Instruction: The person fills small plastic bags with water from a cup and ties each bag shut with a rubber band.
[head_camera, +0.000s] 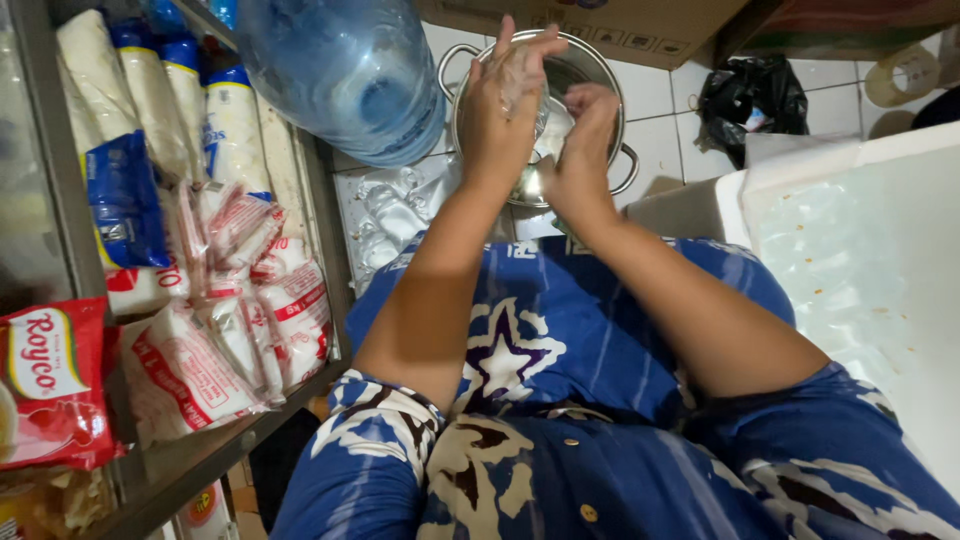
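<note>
I am holding both hands over a round stainless-steel pot with two loop handles (600, 70), which is standing on the white tiled floor (655, 120) in front of my knees. My left hand (512, 100) is raised with its fingers (520, 45) stretched nearly straight, the palm pressing against a small clear plastic bag (548, 125) that is hanging between my two hands, just above the pot's opening. My right hand (583, 135) is curling its fingers (590, 100) around the other side of that bag; I cannot tell how tightly they are closing on it. A large blue-tinted clear plastic water jug (345, 70) is lying just beside the pot, to its left. Beyond the jug, a metal shelf (320, 215) is carrying white, red and blue packets of dry goods (230, 300). A crumpled black plastic bag (750, 95) is sitting on the tiles to the right of the pot, and a white foam box lid (870, 240) is lying close by my right knee.
</note>
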